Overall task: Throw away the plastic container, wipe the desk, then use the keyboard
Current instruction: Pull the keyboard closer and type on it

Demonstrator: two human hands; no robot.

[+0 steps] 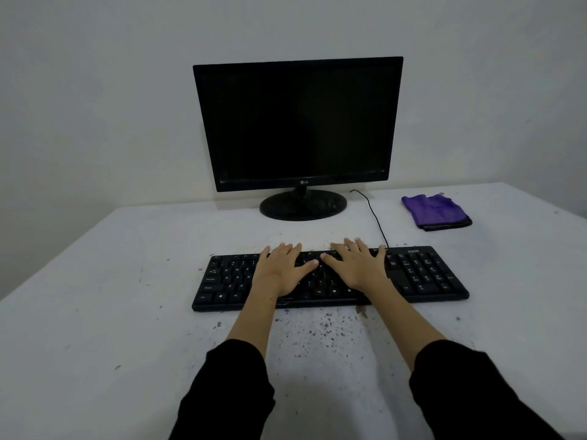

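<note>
A black keyboard point(422, 274) lies across the middle of the white desk point(95, 296). My left hand point(282, 268) rests flat on the left half of its keys, fingers spread. My right hand point(359, 265) lies on the keys just right of it, fingers spread too. Neither hand holds anything. A folded purple cloth point(435, 211) sits at the back right of the desk, well away from both hands. No plastic container is in view.
A dark, switched-off monitor point(298, 122) stands on its round base behind the keyboard, against the wall. The keyboard's black cable point(374, 217) runs back toward it. Dark specks mark the desk surface in front of the keyboard.
</note>
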